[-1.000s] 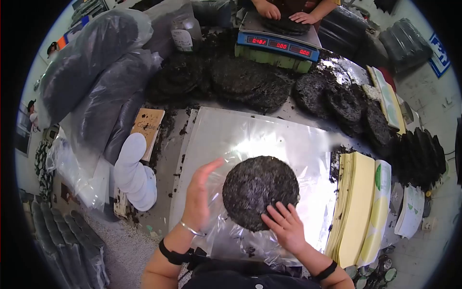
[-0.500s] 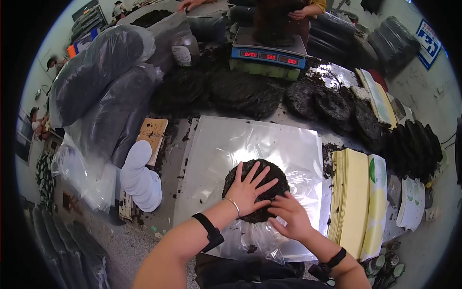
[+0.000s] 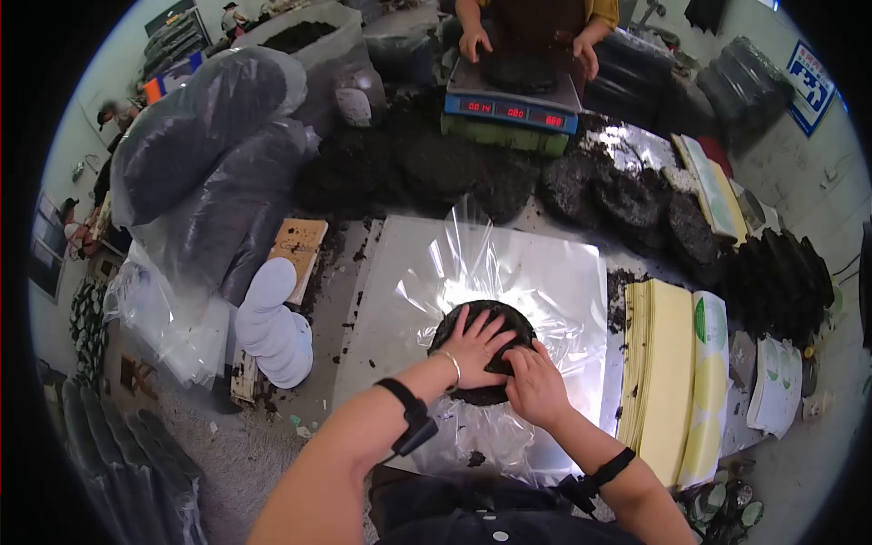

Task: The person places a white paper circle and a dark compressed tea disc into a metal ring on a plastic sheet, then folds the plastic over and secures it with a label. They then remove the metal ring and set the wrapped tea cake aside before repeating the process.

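A dark, round, flattened cake [image 3: 451, 327] lies on clear plastic film [image 3: 472, 259] over a shiny metal plate [image 3: 381, 291]. My left hand [image 3: 474, 352] rests flat on top of the cake with its fingers spread. At the cake's right edge is my right hand [image 3: 538, 386], its fingers drawn together in a pinch; what is between them, if anything, is too small to make out.
Beyond the plate are more dark cakes [image 3: 627, 195] and a digital scale [image 3: 513, 109], with a person's hands [image 3: 586, 54] beside it. White paper discs [image 3: 272, 331] lie left, folded yellow sheets [image 3: 654, 372] right. Filled plastic bags [image 3: 204, 136] stand at upper left.
My right hand has closed its fingers and moved slightly left at the cake's edge. Film now stands up behind the cake. The other person's hands have come to the scale, where a dark cake lies.
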A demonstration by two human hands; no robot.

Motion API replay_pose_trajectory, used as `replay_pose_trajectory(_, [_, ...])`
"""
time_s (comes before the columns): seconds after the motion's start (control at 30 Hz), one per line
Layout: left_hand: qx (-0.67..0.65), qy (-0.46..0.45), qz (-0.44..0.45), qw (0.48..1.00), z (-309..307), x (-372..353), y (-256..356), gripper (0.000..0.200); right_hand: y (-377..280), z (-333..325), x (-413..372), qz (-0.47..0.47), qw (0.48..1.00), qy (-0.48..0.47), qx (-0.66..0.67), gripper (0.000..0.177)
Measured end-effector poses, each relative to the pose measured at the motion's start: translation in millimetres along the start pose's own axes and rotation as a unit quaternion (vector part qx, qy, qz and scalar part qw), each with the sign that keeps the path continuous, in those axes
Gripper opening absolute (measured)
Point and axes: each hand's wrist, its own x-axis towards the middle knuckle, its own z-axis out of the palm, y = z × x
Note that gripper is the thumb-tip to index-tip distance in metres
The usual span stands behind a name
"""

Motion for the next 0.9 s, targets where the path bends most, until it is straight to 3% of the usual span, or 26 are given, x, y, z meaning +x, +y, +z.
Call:
replay_pose_trajectory(0.07, [-0.068, 0.080, -0.030, 0.994, 7, -9, 15, 0.096, 0, -11, 12, -0.004, 0.998, 0.041, 0.053, 0.035])
replay_pose_trajectory(0.13, [-0.078, 0.135, -0.037, 0.987, -7, -21, 28, 0.096, -4, -26, 24, 0.163, 0.954, 0.158, 0.195, 0.033])
replay_pose_trajectory(0.17, [-0.053, 0.113, -0.051, 0.991, -22, -26, 32, 0.096, 2, -27, 36, 0.112, 0.969, 0.189, 0.113, 0.026])
replay_pose_trajectory(0.27, [-0.025, 0.068, -0.065, 0.995, -23, -24, 31, 0.098, 44, 2, 57, 0.115, 0.984, 0.123, 0.053, 0.023])
replay_pose_trajectory(0.33, [0.017, 0.206, -0.003, 0.978, -2, -21, 28, 0.099, 50, -1, 60, 0.206, 0.950, 0.177, 0.156, 0.028])
replay_pose_trajectory(0.37, [0.039, 0.176, -0.015, 0.984, -2, -19, 29, 0.098, 91, 31, 55, 0.303, 0.878, 0.174, 0.326, 0.034])
replay_pose_trajectory(0.4, [0.034, 0.174, -0.016, 0.984, 1, -18, 30, 0.098, 90, 17, 52, 0.377, 0.735, 0.103, 0.555, 0.039])
replay_pose_trajectory(0.47, [0.031, 0.120, -0.020, 0.992, 3, -15, 27, 0.095, 97, 5, 50, 0.412, 0.726, 0.008, 0.551, 0.030])
replay_pose_trajectory(0.53, [0.020, 0.046, -0.035, 0.998, -1, -11, 26, 0.093, 104, -5, 50, 0.325, 0.877, 0.070, 0.348, 0.025])
replay_pose_trajectory(0.57, [0.017, 0.037, -0.037, 0.999, -3, -9, 25, 0.092, 124, -5, 49, 0.288, 0.862, 0.197, 0.367, 0.034])
replay_pose_trajectory(0.6, [0.011, 0.026, -0.041, 0.999, 0, -8, 26, 0.092, 138, -13, 50, 0.284, 0.871, 0.324, 0.237, 0.048])
replay_pose_trajectory(0.67, [0.012, 0.034, -0.044, 0.998, 6, -7, 24, 0.091, 160, 2, 28, 0.317, 0.914, 0.251, -0.013, 0.052])
replay_pose_trajectory(0.7, [0.022, 0.047, -0.039, 0.998, 7, -6, 23, 0.091, 126, -3, 28, 0.347, 0.931, 0.078, -0.078, 0.051])
replay_pose_trajectory(0.73, [0.023, 0.052, -0.037, 0.998, 7, -8, 23, 0.091, 89, -15, 29, 0.364, 0.915, -0.093, -0.143, 0.051])
replay_pose_trajectory(0.77, [0.029, 0.049, -0.040, 0.998, 6, -9, 25, 0.091, 85, -26, 32, 0.320, 0.919, -0.217, -0.084, 0.042])
replay_pose_trajectory(0.83, [0.026, 0.042, -0.042, 0.998, 3, -10, 27, 0.091, 179, -10, 8, 0.159, 0.983, 0.087, -0.008, 0.037])
replay_pose_trajectory(0.87, [0.027, 0.048, -0.041, 0.998, 3, -7, 23, 0.091, 183, -81, 9, 0.288, 0.926, 0.164, 0.179, 0.035])
replay_pose_trajectory(0.9, [0.042, 0.064, -0.042, 0.996, 8, -6, 21, 0.091, 168, -142, -8, 0.337, 0.848, 0.243, 0.329, 0.034])
